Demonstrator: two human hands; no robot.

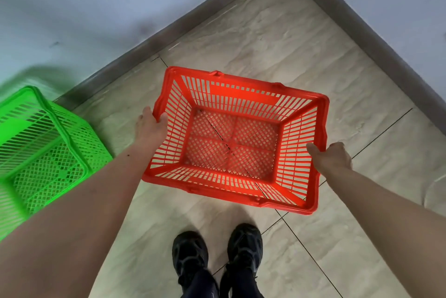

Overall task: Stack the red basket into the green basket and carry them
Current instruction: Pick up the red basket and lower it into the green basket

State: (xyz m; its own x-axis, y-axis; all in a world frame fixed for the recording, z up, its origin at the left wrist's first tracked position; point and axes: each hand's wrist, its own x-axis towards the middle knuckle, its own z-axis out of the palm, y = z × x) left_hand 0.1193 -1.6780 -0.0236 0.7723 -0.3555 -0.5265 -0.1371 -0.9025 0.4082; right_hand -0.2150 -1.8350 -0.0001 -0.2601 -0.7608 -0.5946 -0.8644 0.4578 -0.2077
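Floor [301, 56]: pale tiled surface with dark joint lines, meeting a grey skirting and light walls at a corner; it carries the green basket.
Green basket [43, 150]: sits at the far left by the wall, partly cut off by the frame edge and blurred; it looks open-topped and empty, well apart from the red one, so nothing is nested in it yet.
Red basket [231, 138]: empty, mouth up, held in front of the person above the tiles, tilted slightly; whether it is fully clear of the floor is hard to tell, though it appears lifted.
Left hand [150, 126]: closed around the red basket's left short rim, thumb inside, fingers wrapped outside.
Right hand [331, 157]: clamped on the right short rim in the same way.
Shoes [217, 252]: dark pair, planted just behind the red basket.
Done so far: red basket gripped by both ends.
Left to do: swing it leftward over the green basket, lower it in until it seats, then lift and carry the pair.
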